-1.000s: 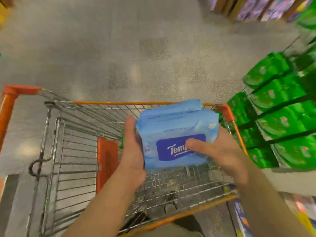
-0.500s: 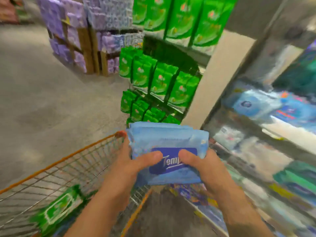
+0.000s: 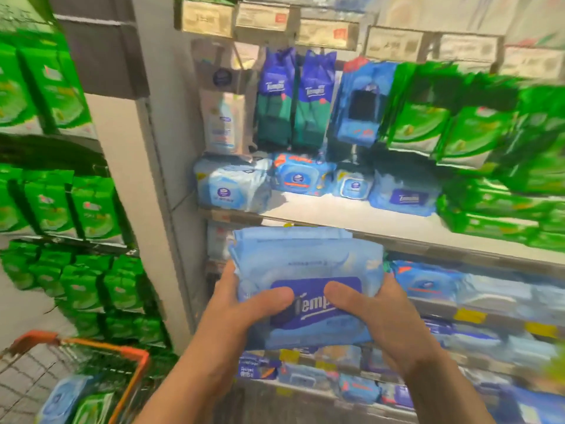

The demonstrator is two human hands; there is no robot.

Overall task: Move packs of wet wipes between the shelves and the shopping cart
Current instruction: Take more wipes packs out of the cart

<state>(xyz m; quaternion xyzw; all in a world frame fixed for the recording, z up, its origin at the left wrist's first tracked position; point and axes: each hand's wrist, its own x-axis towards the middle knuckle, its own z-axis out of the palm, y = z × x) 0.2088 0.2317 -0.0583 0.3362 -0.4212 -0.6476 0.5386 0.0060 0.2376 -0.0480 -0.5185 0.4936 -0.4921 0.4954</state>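
I hold a light blue multipack of wet wipes (image 3: pixel 305 264) with a dark blue label in front of the shelves. My left hand (image 3: pixel 244 304) grips its left side and my right hand (image 3: pixel 370 307) grips its right side, both thumbs on the label. The pack is just below the white middle shelf (image 3: pixel 336 215), where a similar blue pack (image 3: pixel 403 194) lies. The orange-rimmed shopping cart (image 3: pixel 131 353) is at the lower left, with a blue pack (image 3: pixel 61 399) and a green pack (image 3: pixel 91 408) inside.
Blue wipe packs (image 3: pixel 232 185) line the middle shelf, with tall blue-green packs (image 3: pixel 293 99) standing behind them. Green packs (image 3: pixel 458 130) fill the right side and a separate rack (image 3: pixel 76 209) at the left. Lower shelves (image 3: pixel 458 301) hold more blue packs. A grey upright post (image 3: pixel 153 179) divides the racks.
My view has swung from the cart to the shelves. Both hands carried the blue pack out of the cart and up toward the shelving, keeping their grip.
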